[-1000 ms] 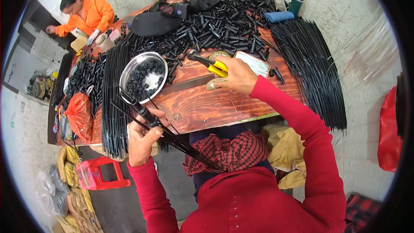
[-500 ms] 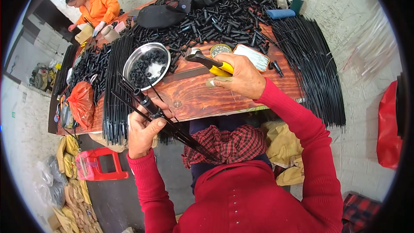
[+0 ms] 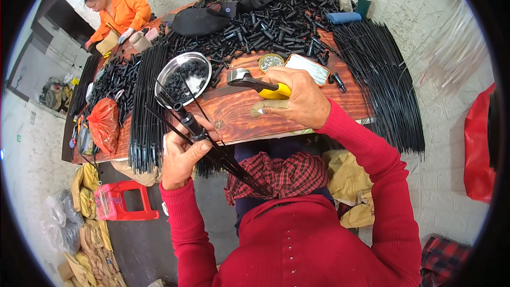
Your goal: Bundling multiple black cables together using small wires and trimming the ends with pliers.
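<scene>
In my left hand point(image 3: 183, 157) is a bundle of thin black rods point(image 3: 234, 167) that look like umbrella ribs. They gather around a black tubular hub point(image 3: 192, 125), which tilts up and away from me. Some rod ends splay toward the steel bowl point(image 3: 205, 64) of small black rings. My right hand point(image 3: 300, 98) is closed around yellow-handled pincers point(image 3: 275, 91), their broad metal head pointing left over the table, apart from the bundle. A worn covering wraps one of its fingertips. The lower rods reach down to the checked cloth on my lap.
Black tubular fittings point(image 3: 265, 29) heap across the wooden table point(image 3: 249, 119). Rod stacks lie left point(image 3: 147, 111) and right point(image 3: 380, 79). Behind my right hand sit a tin of small metal bits point(image 3: 271, 62) and a tray of pins point(image 3: 309, 68). A co-worker in orange point(image 3: 125, 10) works far left.
The pincers have turned in my right hand, so their metal head shows broader and sits slightly lower. My left hand and the rods have shifted a little right.
</scene>
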The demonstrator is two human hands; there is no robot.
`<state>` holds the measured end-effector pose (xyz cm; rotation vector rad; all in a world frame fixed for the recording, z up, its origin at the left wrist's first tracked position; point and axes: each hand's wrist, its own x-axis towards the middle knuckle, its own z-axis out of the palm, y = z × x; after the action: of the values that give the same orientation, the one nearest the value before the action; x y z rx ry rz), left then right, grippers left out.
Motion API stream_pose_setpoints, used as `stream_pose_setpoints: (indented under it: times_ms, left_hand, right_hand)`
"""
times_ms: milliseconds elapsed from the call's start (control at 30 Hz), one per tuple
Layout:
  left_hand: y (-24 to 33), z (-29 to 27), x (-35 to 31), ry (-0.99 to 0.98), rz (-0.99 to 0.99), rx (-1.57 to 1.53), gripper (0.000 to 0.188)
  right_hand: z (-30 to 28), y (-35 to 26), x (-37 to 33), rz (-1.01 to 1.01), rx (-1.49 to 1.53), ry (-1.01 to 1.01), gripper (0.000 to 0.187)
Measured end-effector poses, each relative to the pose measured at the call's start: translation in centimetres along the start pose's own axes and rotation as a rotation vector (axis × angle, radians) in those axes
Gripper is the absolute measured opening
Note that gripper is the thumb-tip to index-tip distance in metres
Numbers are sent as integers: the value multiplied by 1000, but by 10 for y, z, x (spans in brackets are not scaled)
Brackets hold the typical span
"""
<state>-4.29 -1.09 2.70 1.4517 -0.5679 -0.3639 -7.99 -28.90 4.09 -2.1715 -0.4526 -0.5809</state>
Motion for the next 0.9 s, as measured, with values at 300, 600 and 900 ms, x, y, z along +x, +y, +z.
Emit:
stream_pose_setpoints:
  times_ms: [300, 600, 900]
  left_hand:
    - [-7, -7, 2, 27, 24, -9, 41]
    - [-20, -19, 17, 101, -30, -103, 44]
    - [-36, -36, 30, 184, -27, -128, 43]
  right_hand:
    - [1, 71, 16, 583, 432, -137, 26]
    - [15, 167, 46, 538, -406, -162, 22]
    - [54, 208, 63, 306, -740, -264, 16]
